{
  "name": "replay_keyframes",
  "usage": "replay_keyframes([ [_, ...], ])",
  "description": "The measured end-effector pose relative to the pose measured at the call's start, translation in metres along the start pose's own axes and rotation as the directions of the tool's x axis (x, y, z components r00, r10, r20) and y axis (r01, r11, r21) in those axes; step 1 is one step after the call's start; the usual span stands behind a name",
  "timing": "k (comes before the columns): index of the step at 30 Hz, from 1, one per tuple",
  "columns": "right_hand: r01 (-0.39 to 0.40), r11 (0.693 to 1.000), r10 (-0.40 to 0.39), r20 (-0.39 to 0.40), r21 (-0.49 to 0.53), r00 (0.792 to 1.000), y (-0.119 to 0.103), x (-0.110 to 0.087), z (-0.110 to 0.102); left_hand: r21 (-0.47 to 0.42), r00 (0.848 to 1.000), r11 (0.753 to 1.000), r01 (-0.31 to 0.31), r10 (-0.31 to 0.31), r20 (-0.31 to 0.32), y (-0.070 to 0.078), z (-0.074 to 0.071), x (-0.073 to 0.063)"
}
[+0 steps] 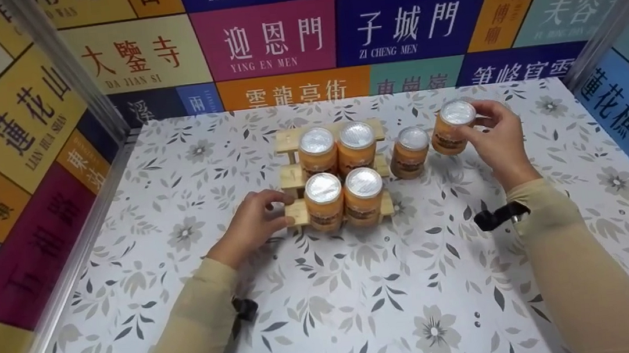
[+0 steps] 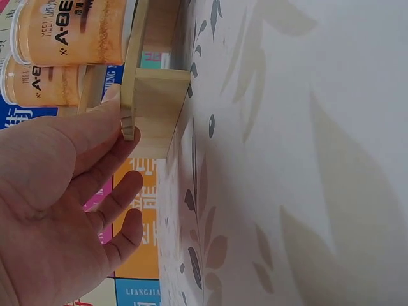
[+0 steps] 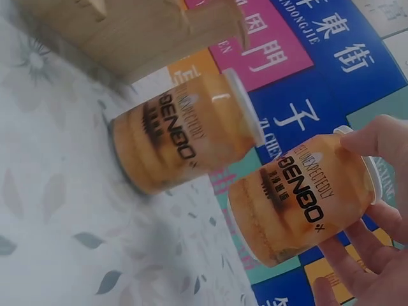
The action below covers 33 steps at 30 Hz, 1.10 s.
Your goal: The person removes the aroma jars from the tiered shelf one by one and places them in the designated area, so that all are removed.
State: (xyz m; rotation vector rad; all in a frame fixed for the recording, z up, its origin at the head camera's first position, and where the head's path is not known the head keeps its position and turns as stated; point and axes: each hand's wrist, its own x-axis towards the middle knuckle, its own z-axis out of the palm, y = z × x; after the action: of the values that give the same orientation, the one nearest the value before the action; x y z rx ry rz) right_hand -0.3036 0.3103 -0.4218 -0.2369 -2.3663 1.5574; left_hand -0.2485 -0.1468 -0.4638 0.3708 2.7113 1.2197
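My left hand (image 1: 255, 221) pinches the left end of a pale wooden stepped rack (image 1: 291, 176) between thumb and forefinger; in the left wrist view its other fingers are spread below the slat (image 2: 128, 105). Two orange cans with silver lids stand at the rack's front, such as this front can (image 1: 325, 213), and two more behind, such as this rear can (image 1: 357, 148). To the right, my right hand (image 1: 500, 139) grips another orange can (image 1: 449, 142) near its lid, thumb on one side and fingers on the other. Between it and the rack an orange can (image 1: 410, 162) stands upright on the table.
A white cloth with grey leaves and flowers covers the table (image 1: 365, 323). Panels with coloured lettering (image 1: 271, 38) rise behind and at both sides. A wrist strap (image 1: 497, 217) hangs from the right sleeve.
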Motion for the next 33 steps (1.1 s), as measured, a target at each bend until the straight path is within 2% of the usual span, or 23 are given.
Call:
replay_keyframes([
  [14,-0.012,0.994,0.027,0.132,-0.113,0.991,0.029,-0.002,-0.003,0.019,1.000,1.000,-0.013,0.013,-0.005,-0.001,0.000,0.001],
  [21,0.001,0.993,0.021,0.185,-0.115,0.982,0.038,-0.002,-0.006,0.010,1.000,1.000,-0.014,0.014,-0.001,-0.002,0.000,0.001],
  [28,-0.070,0.991,0.096,0.243,-0.115,0.965,0.042,0.000,-0.012,0.012,1.000,1.000,0.000,0.000,-0.006,-0.001,0.001,0.002],
  [33,-0.101,0.989,0.129,0.286,-0.109,0.950,0.043,-0.001,-0.014,0.021,1.000,1.000,-0.014,0.014,0.000,-0.002,0.000,0.001],
])
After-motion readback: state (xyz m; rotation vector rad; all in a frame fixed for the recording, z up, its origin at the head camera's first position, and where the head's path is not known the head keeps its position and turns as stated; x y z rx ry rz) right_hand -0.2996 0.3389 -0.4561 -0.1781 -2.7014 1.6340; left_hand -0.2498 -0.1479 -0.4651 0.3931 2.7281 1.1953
